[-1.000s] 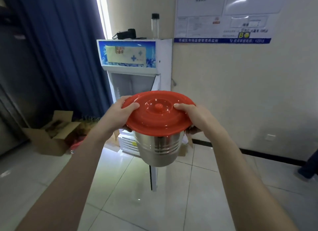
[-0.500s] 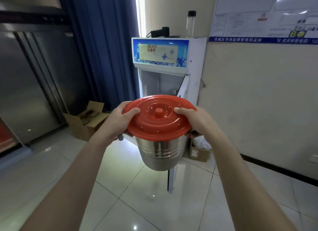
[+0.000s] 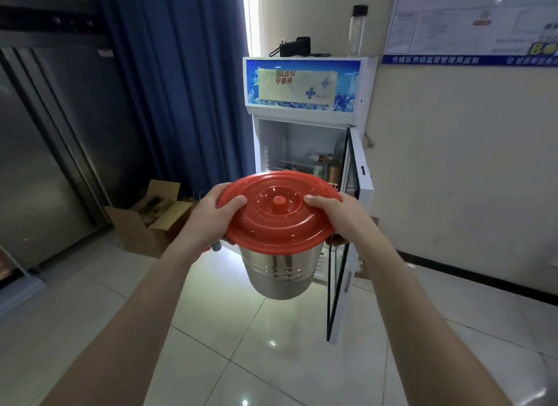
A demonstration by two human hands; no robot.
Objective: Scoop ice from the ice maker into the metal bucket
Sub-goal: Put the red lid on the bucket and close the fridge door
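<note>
Two bare forearms reached forward from the lower corners, about level with each other, and they carried the metal bucket (image 3: pixel 277 272) in the air above the tiled floor (image 3: pixel 271 360), in front of a white cabinet (image 3: pixel 302 85). The left grip (image 3: pixel 208 221) clasped the bucket at its left rim, with the thumb laid flat on the red lid (image 3: pixel 276 215) and the fingers curled under the edge. The right grip (image 3: pixel 341 221) did the same on the opposite side. The bucket was round, of shiny ribbed steel, and narrowed a little toward its bottom. Its lid was smooth glossy plastic with raised rings and a small knob in the middle, and it closed the bucket fully, so the inside could not be seen. Most of the fingers were hidden below the lid. The cabinet had a blue printed panel on top and a glass door (image 3: pixel 344 254) that stood open toward the right; some bottles on its wire shelf were partly covered by the lid. A clear bottle (image 3: pixel 356 31) and a black object (image 3: pixel 294 47), hard to identify, stood on top of it. An open cardboard box (image 3: pixel 151 221) sat on the floor beside a dark blue curtain (image 3: pixel 181 88), and a wall notice (image 3: pixel 471 28) was cut by the frame edge.
</note>
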